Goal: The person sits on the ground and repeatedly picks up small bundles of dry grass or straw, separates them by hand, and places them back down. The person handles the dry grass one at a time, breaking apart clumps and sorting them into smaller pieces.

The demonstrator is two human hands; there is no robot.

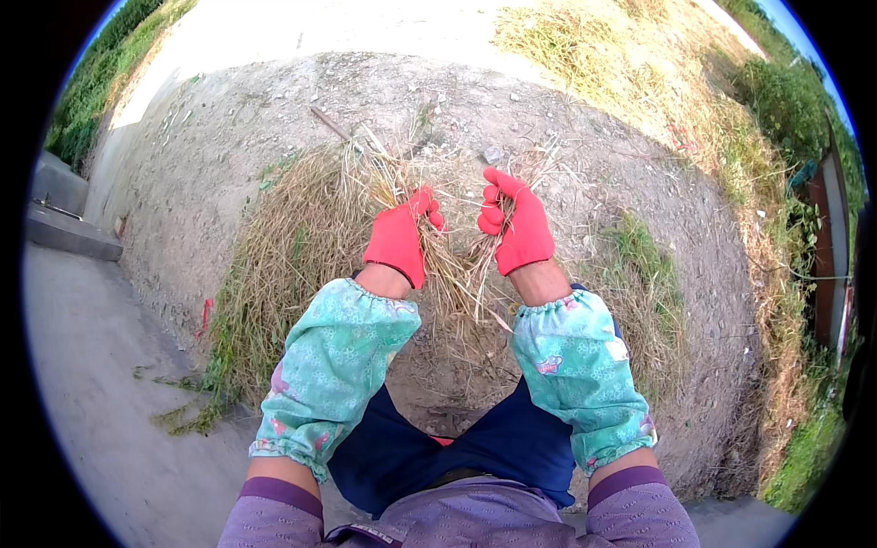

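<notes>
My left hand (403, 236), in a red glove, is closed around a bunch of dry grass (449, 270) whose stalks stick out above and below the fist. Facing it, a short gap away, my right hand (519, 219), gloved in red too, grips a thinner bunch of dry stalks (545, 164). Loose stalks hang between and below the two hands. Beside my left arm lies a large heap of cut grass (288, 233), mostly dry with some green. A smaller patch of green and dry grass (644, 274) lies to the right of my right hand.
A thin stick (330, 123) lies on the stony dirt beyond the heap. A grey stone (492, 155) is ahead of my hands. Concrete paving (89, 342) and a low concrete ledge (68, 233) are at the left. Weeds (781, 103) line the right side.
</notes>
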